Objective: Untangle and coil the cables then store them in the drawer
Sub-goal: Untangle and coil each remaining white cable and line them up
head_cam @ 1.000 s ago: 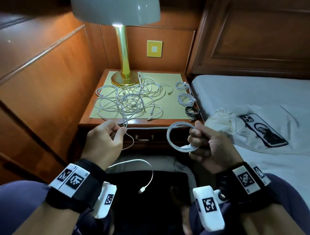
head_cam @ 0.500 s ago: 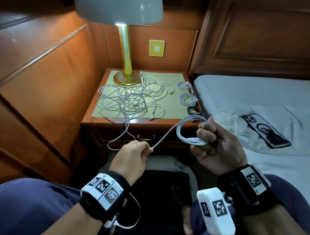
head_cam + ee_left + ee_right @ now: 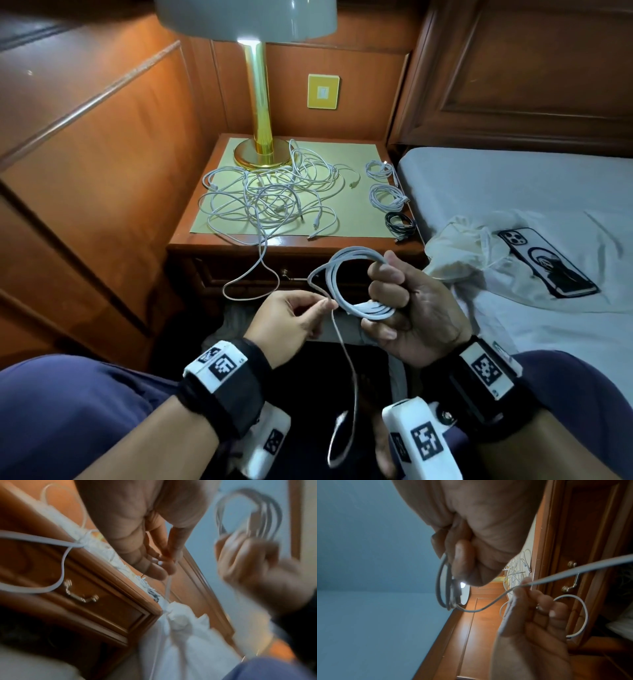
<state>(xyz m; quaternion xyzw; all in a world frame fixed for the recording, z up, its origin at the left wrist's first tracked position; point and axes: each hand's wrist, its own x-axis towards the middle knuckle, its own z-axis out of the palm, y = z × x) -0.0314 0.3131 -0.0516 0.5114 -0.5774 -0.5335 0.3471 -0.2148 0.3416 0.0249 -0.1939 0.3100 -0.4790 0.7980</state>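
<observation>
Your right hand (image 3: 407, 305) clenches the white coil (image 3: 356, 284) at frame centre, anchoring its loops; your left hand (image 3: 291, 318) pinches the loose strand (image 3: 349, 363), probably feeding the next loop.

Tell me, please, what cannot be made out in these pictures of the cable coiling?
- Drawer contents: it is closed in every view.
- Right hand and its coil: motion-blurred in the left wrist view.
- Plug type on the hanging cable end: blurred and small in the head view.
- Number of cables in the tangled pile: overlapping strands, too fine in the head view.
- Lampshade top: cut off by the head view's upper edge.
</observation>
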